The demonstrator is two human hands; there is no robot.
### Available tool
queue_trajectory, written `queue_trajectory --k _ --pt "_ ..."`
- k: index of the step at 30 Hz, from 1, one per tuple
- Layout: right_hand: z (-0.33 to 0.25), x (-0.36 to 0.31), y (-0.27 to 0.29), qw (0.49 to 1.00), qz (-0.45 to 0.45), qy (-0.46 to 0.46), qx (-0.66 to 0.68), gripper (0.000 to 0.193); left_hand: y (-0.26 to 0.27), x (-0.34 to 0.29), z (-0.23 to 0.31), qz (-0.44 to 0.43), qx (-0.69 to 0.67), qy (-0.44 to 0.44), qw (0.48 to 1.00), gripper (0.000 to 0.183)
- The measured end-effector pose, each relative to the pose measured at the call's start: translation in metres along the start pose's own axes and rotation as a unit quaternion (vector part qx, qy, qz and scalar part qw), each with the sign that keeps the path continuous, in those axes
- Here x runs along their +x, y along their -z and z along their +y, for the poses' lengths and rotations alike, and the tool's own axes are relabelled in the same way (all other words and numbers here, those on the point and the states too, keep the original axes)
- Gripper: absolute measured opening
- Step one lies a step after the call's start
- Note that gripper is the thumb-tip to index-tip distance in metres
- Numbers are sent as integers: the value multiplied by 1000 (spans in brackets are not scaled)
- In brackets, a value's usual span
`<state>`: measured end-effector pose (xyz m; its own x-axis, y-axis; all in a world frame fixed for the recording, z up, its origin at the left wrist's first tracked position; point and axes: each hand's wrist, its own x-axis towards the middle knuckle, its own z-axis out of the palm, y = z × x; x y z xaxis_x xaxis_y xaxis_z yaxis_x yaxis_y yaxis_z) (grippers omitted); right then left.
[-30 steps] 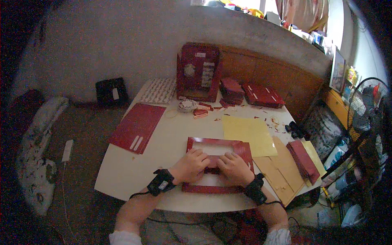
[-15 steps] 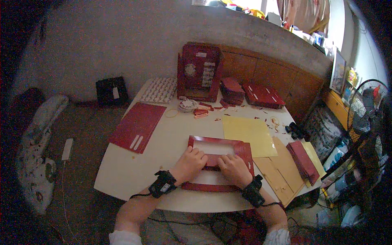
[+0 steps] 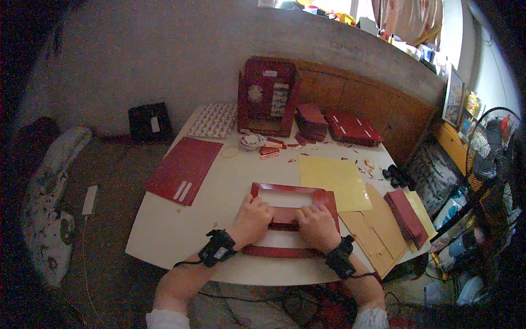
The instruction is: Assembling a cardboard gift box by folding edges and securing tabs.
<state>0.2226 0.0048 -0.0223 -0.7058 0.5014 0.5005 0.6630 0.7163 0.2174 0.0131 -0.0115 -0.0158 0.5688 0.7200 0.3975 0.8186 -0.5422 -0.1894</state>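
A dark red cardboard sheet [image 3: 289, 214] with two cut-out windows lies at the near middle of the white table. My left hand [image 3: 254, 220] has its fingers curled onto the sheet's left side, beside the upper window. On the other side, my right hand [image 3: 318, 226] closes its fingers over the crossbar's right end. A strip of the crossbar shows between the two hands, and the white tabletop shows through both windows. My fingertips are partly hidden beneath the knuckles. Each wrist wears a black strapped device, with a cable running from it.
A red cardboard panel [image 3: 185, 171] lies left on the white table [image 3: 219, 192]. Toward the back stand a red box [image 3: 268, 98], a sheet of white pieces [image 3: 212, 121] and red stacks [image 3: 353, 129]. Yellow film [image 3: 334, 183], brown board [image 3: 372, 236] and red cards [image 3: 405, 216] lie right.
Both hands have shifted slightly: the left a little to the left, the right a touch to the right, widening the gap between them. The crossbar shows more now.
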Motion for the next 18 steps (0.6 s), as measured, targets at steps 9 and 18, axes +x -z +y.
queue_trajectory --k 9,18 --pt "5 -3 3 999 -39 -35 -5 18 4 0 2 -42 1 41 998 11" --pt "5 -2 1 999 -36 -35 -10 17 2 -1 0 -39 9 58 998 15"
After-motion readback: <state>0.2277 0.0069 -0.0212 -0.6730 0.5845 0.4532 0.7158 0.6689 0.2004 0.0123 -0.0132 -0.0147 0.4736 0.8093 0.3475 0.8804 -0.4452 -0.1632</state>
